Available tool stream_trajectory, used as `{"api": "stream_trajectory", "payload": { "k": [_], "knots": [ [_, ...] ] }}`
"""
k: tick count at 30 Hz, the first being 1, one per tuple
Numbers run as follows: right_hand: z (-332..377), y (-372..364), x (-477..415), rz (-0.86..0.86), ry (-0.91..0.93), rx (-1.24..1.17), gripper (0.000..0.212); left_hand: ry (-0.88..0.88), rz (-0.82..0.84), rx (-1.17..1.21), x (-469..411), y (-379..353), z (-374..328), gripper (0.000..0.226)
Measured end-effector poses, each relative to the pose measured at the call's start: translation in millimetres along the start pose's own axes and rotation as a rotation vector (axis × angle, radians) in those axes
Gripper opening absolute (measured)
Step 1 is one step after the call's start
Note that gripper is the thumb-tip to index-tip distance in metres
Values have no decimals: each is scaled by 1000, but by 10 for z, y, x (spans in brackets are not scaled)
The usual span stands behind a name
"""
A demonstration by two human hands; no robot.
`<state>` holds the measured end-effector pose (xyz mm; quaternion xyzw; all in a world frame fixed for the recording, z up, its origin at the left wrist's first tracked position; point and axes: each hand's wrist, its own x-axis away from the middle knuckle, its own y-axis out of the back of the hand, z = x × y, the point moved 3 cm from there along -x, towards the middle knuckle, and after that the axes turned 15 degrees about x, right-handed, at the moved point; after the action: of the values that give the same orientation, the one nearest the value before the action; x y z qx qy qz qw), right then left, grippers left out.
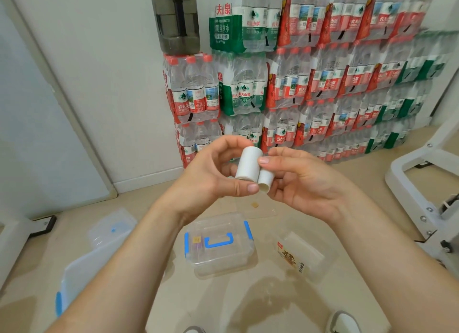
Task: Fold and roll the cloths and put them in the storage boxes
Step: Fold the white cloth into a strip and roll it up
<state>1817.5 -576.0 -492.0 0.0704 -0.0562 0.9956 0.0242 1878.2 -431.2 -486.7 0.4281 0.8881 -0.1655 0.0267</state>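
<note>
At the far left, on the floor, an open clear storage box [72, 280] with blue latches lies partly under the left forearm. Just behind it rests a clear lid [109, 231] with a blue spot. Neither touches a hand.

The left hand [211, 176] is raised well above the floor. Its fingers curl round the back of the larger white roll [248, 164] and its thumb lies across the roll's lower end, so it grips that roll. The roll stands nearly upright, tilted slightly to the right.

Touching its right side is the smaller white roll [266, 180], tilted the same way, its hollow lower end facing the camera. The right hand [305, 183] holds this one, with the thumb on top near where the two rolls meet and the fingers curled underneath. Both rolls sit between the two hands, which nearly touch.

Below the hands, on the floor, sits a closed clear box [218, 255] with a blue handle and blue side latches. To its right lies a clear container [310, 260] with a red and yellow label.

Behind everything, shrink-wrapped packs of water bottles [323, 84] are stacked against the wall, with a dark jug [175, 20] on top at their left end. A white metal frame [422, 183] stands at the far right.
</note>
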Motion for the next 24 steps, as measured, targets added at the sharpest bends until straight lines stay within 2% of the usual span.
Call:
{"api": "stream_trajectory", "payload": {
  "k": [8,13,18,22,24],
  "knots": [
    [-14,30,-15,48,12,49,42,-16,-15,-225,25,64,-132,60],
    [-13,8,-25,-56,0,243,40,4,-13,-439,25,79,-146,62],
    [-34,9,-26,-135,5,361,40,-4,-76,-771,3,27,-129,64],
    [-23,-17,-1,-86,2,297,38,-22,-58,-1007,17,2,-123,64],
    [-26,-43,6,-75,2,272,35,-97,5,-1092,26,-65,-128,55]
  ]
}}
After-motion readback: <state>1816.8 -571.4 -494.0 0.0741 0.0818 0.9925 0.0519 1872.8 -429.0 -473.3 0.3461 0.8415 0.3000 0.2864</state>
